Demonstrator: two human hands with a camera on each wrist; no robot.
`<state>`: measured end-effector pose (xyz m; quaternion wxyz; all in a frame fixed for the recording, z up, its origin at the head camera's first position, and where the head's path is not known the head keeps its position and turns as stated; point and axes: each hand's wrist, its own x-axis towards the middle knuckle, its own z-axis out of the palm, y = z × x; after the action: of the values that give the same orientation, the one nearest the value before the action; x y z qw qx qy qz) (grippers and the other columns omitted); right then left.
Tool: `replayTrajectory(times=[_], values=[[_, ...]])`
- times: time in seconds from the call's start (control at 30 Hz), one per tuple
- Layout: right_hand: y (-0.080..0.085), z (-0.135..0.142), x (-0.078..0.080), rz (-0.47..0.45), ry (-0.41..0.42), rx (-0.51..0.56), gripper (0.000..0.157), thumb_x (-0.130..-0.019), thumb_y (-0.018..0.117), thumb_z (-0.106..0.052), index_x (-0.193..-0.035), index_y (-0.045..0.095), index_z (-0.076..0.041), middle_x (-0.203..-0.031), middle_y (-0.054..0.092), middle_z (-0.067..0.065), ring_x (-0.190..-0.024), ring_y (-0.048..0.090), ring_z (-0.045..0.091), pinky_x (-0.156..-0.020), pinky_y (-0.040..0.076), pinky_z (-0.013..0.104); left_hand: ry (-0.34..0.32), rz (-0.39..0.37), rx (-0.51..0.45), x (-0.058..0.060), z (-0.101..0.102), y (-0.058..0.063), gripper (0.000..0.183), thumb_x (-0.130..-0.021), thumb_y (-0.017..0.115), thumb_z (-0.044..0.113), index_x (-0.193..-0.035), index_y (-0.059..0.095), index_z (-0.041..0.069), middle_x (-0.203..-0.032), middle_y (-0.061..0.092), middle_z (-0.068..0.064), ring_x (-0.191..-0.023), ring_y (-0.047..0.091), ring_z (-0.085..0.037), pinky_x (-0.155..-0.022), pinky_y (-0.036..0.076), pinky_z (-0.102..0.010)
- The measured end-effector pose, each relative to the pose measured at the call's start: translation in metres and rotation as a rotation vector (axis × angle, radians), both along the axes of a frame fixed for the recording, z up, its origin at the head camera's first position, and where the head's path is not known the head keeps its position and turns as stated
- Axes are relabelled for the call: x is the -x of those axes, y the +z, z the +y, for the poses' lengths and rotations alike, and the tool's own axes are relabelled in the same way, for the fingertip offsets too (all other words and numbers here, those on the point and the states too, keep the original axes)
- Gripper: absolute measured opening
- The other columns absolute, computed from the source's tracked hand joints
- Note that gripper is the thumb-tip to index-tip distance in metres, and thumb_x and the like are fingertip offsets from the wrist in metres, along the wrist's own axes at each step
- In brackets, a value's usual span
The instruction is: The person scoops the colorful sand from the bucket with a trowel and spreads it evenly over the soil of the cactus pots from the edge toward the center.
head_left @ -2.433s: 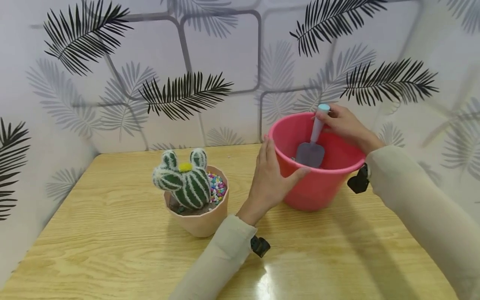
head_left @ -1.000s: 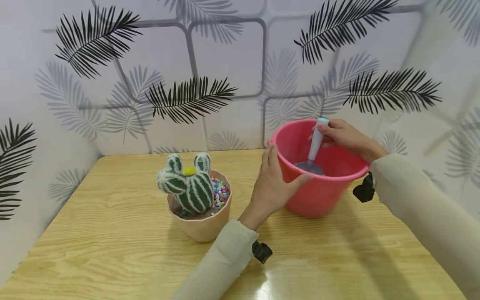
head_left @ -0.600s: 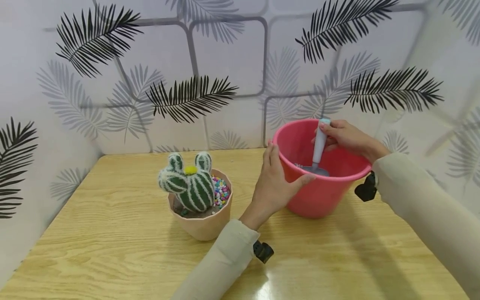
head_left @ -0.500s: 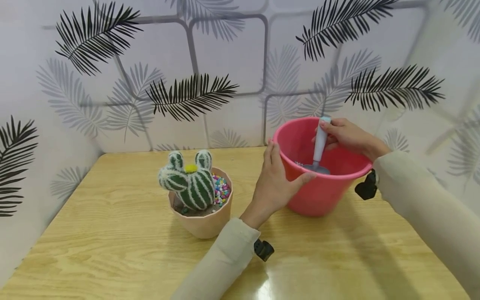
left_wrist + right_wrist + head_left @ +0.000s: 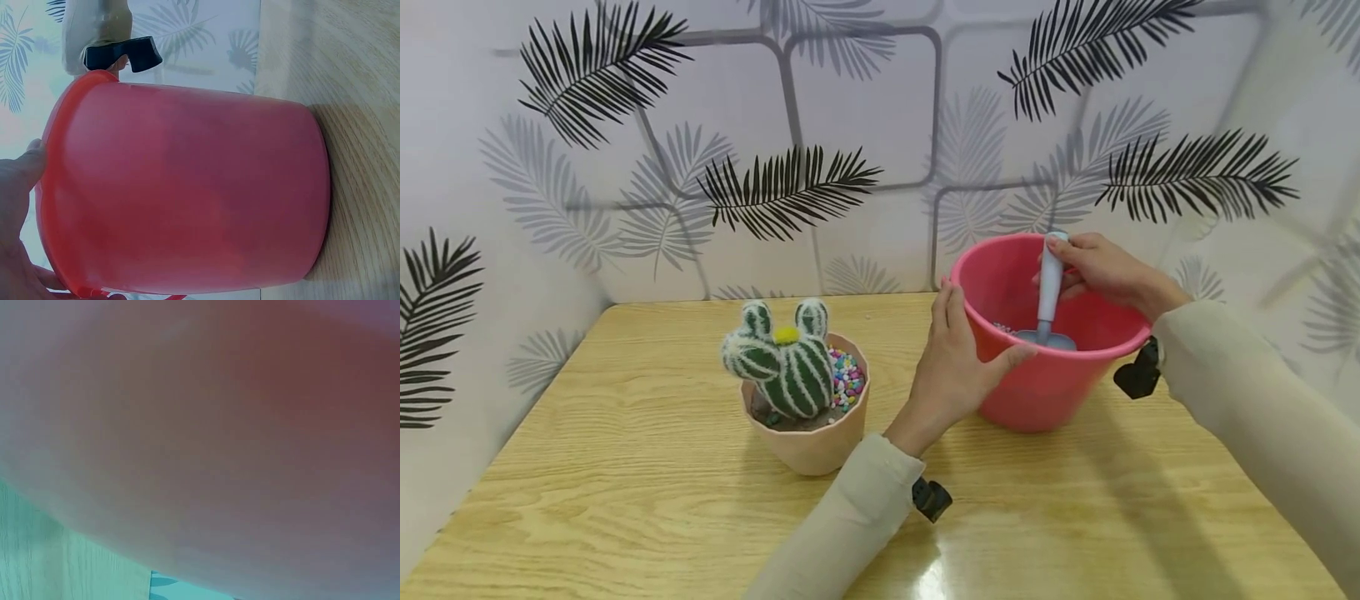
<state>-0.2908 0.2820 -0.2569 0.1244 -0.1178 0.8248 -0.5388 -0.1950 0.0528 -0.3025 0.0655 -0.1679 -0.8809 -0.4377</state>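
Observation:
A pink bucket (image 5: 1030, 392) stands on the table at the right of the head view. My left hand (image 5: 947, 367) rests on its near left rim, fingers straight along the outside and thumb spread along the front. My right hand (image 5: 1105, 271) reaches over the far right side and grips the pale handle of a small shovel (image 5: 1051, 283). The shovel's grey blade is low inside the bucket, partly hidden by the front rim. Small pale pebbles (image 5: 1002, 328) show beside it. The bucket wall (image 5: 187, 187) fills much of the left wrist view; the right wrist view is blurred.
To the left stands a peach plant pot (image 5: 816, 450) with a fuzzy toy cactus (image 5: 797, 379) and colourful pebbles (image 5: 847, 379) on its soil. A wooden table (image 5: 625, 467) carries everything, against a leaf-patterned wall (image 5: 865, 108). Black wrist cameras sit at both cuffs.
The shovel blade has gone lower into the bucket and slid slightly right, its handle now more upright. The left hand keeps its place on the rim; the head view has shifted slightly.

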Motion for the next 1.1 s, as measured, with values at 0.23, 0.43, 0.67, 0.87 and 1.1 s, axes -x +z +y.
replayTrajectory(times=[0.23,0.43,0.67,0.87,1.1], values=[[0.012,0.004,-0.002,-0.029,-0.03,-0.004,0.038,-0.103,0.038,-0.034,-0.108,0.051,0.002,-0.085,0.072,-0.004,-0.078,0.07,0.011,-0.071,0.058,0.028,-0.015,0.004,-0.028,-0.001,0.0,0.0,0.105,-0.08,0.068,0.057,-0.153,0.011,0.007,-0.16,0.01,-0.005,-0.144,0.023,-0.025,-0.104,0.043,-0.043],[0.028,0.008,-0.002,-0.043,-0.067,-0.052,0.044,-0.1,0.042,-0.039,-0.11,0.055,0.002,-0.085,0.071,-0.003,-0.079,0.07,0.013,-0.073,0.058,0.028,-0.009,-0.007,-0.033,-0.001,0.0,-0.001,0.106,-0.079,0.068,0.058,-0.153,0.011,0.008,-0.16,0.01,-0.004,-0.144,0.024,-0.026,-0.102,0.045,-0.044],[0.031,0.012,0.0,-0.089,-0.111,-0.073,0.045,-0.101,0.039,-0.039,-0.106,0.058,0.002,-0.079,0.071,-0.005,-0.074,0.07,0.01,-0.071,0.058,0.027,-0.011,-0.016,-0.029,-0.001,0.0,-0.001,0.106,-0.08,0.067,0.058,-0.153,0.01,0.009,-0.161,0.009,-0.003,-0.144,0.022,-0.025,-0.103,0.044,-0.043],[0.032,0.018,-0.002,-0.12,-0.158,-0.056,0.05,-0.099,0.039,-0.043,-0.111,0.054,0.004,-0.079,0.07,-0.006,-0.072,0.07,0.009,-0.071,0.058,0.027,-0.011,-0.008,-0.027,-0.002,0.0,0.0,0.105,-0.08,0.067,0.057,-0.153,0.01,0.008,-0.161,0.008,-0.004,-0.145,0.021,-0.025,-0.104,0.043,-0.043],[0.034,0.022,-0.004,-0.12,-0.242,-0.066,0.061,-0.099,0.034,-0.047,-0.121,0.041,0.009,-0.08,0.069,-0.008,-0.07,0.069,0.006,-0.071,0.058,0.027,-0.013,-0.006,-0.024,-0.001,0.0,-0.001,0.105,-0.081,0.066,0.057,-0.153,0.009,0.008,-0.161,0.007,-0.004,-0.145,0.021,-0.026,-0.104,0.043,-0.044]])
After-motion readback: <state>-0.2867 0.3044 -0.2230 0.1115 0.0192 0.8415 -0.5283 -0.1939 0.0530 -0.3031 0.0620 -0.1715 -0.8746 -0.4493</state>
